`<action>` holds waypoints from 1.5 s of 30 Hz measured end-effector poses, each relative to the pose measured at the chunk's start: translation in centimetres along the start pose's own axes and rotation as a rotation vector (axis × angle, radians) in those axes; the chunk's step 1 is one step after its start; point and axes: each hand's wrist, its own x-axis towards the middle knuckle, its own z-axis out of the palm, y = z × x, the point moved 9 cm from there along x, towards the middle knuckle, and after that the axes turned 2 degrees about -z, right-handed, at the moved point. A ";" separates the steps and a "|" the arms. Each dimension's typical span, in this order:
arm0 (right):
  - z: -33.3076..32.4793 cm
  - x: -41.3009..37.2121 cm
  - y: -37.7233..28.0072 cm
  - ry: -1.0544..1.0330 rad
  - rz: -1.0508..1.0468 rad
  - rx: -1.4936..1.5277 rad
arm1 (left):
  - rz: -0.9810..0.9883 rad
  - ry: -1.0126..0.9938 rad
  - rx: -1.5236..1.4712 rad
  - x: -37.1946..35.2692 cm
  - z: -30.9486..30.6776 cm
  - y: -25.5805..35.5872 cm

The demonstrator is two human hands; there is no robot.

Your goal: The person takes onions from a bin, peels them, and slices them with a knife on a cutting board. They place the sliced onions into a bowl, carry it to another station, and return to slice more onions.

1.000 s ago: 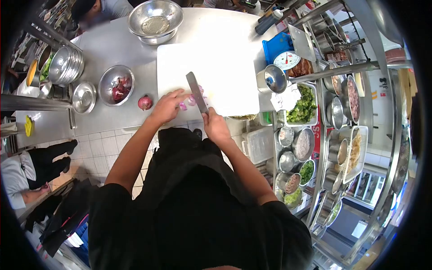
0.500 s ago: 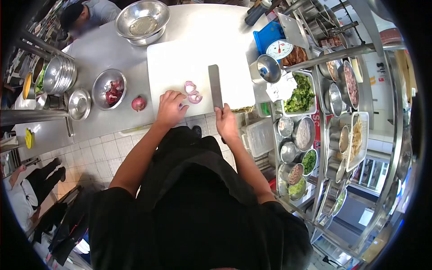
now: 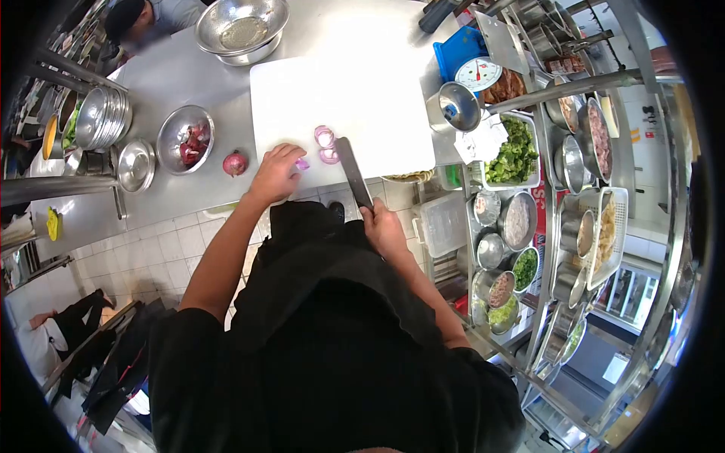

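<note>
My left hand point(image 3: 275, 172) rests at the near edge of a white cutting board point(image 3: 340, 98), fingers closed on a small piece of red onion point(image 3: 302, 164). My right hand point(image 3: 382, 225) grips the handle of a cleaver point(image 3: 352, 171), whose blade points up and left toward the cut onion slices point(image 3: 326, 146) on the board. The blade tip lies just beside the slices. A whole red onion point(image 3: 235, 162) sits on the steel table left of my left hand.
A steel bowl with onion peels point(image 3: 185, 140), stacked bowls point(image 3: 102, 117) and a large colander point(image 3: 242, 29) stand on the table. Right: a scale point(image 3: 478, 74), a ladle cup point(image 3: 453, 108), chopped greens point(image 3: 513, 155) and several ingredient bowls on racks. Another person point(image 3: 143, 16) works across the table.
The cleaver swung from lying upright at the board's right side to angled toward the onion slices, and my right hand pulled back toward me. My left hand stayed on the onion piece.
</note>
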 end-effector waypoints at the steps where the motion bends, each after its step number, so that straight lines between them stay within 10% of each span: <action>1: 0.5 -0.1 -0.2 -0.015 -0.027 -0.011 | 0.016 0.017 -0.030 -0.3 0.2 -0.9; 11: 2.4 1.1 -3.8 -0.140 -0.103 -0.028 | -0.152 0.338 -0.065 -2.9 -1.2 -1.6; 45: 7.9 2.6 -4.6 -0.199 -0.225 -0.367 | -0.200 0.302 -0.146 -3.4 0.2 -2.3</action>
